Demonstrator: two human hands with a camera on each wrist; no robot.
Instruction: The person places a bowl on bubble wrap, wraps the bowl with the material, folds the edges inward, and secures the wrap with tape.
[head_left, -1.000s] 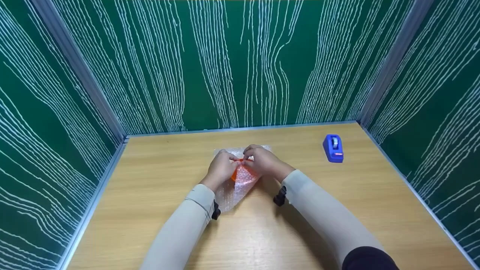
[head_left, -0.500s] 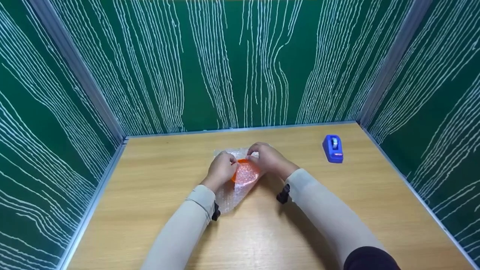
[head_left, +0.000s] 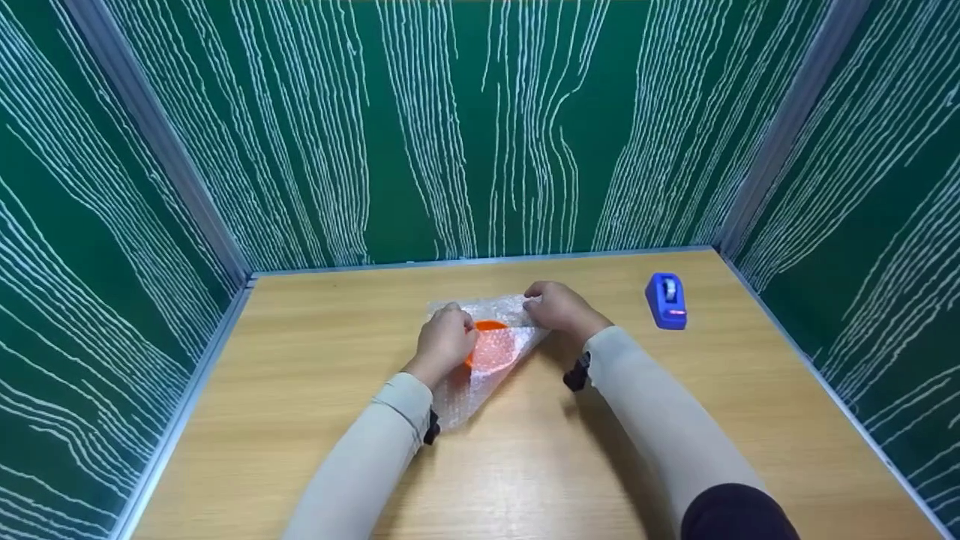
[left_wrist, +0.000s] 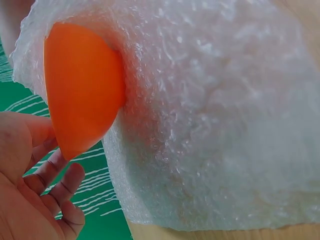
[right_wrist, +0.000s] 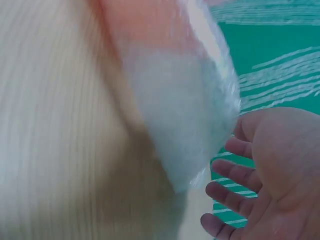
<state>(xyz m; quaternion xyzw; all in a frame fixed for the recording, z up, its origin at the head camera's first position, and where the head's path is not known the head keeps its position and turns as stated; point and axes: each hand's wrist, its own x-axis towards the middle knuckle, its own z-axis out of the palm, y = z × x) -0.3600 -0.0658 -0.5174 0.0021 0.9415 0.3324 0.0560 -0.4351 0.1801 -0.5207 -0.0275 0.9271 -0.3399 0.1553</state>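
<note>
An orange bowl (head_left: pixel 491 325) lies on a sheet of bubble wrap (head_left: pixel 459 397), whose near part is folded up over it. My left hand (head_left: pixel 447 337) pinches the bowl's rim at its left side; in the left wrist view the bare orange side (left_wrist: pixel 82 87) shows beside that hand's fingers (left_wrist: pixel 47 172). Farther right, my right hand (head_left: pixel 564 309) pinches the sheet's right edge between thumb and fingers and holds it out from the bowl. Through the film (right_wrist: pixel 175 107) the bowl's colour shows pinkish in the right wrist view.
A blue tape dispenser (head_left: pixel 666 301) with a roll in it stands at the back right of the wooden table (head_left: pixel 315 337). Green panels (head_left: pixel 517 135) with white wavy lines enclose the table at the back and both sides.
My right hand has moved right, away from the left hand, drawing the bubble wrap's edge out with it. More of the bowl's rim shows. My left hand has hardly moved.
</note>
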